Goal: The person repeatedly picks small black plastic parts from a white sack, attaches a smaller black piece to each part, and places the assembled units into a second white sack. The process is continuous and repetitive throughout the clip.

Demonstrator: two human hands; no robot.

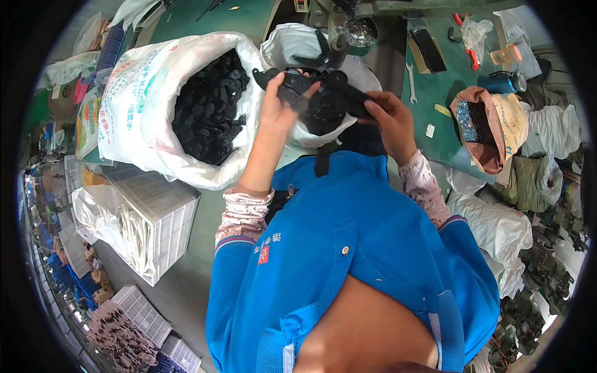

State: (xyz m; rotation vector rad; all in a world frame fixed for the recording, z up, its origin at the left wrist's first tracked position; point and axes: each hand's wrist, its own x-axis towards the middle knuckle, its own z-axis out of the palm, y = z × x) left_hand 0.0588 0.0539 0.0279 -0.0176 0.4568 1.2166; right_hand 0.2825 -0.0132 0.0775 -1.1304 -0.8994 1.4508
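Note:
My left hand (278,112) is closed around several small black plastic pieces (290,93), with rounded ends sticking out past its fingers. Between the thumb and fingers of my right hand (392,122) is a long black plastic piece (351,101), its far end close to the left hand. Both hands are above a white sack (283,42) that holds more black parts (322,118). To the left, a large white woven sack (146,112) lies with its mouth toward me, full of flat, rounded black parts (211,112).
Beyond my hands stands dark machinery (339,40) beside a bowl of small metal pieces (362,32). The green table (429,93) at right carries a wrench (411,82), a blue flask (502,82) and a brown bag (491,149). White crates (165,224) stand lower left.

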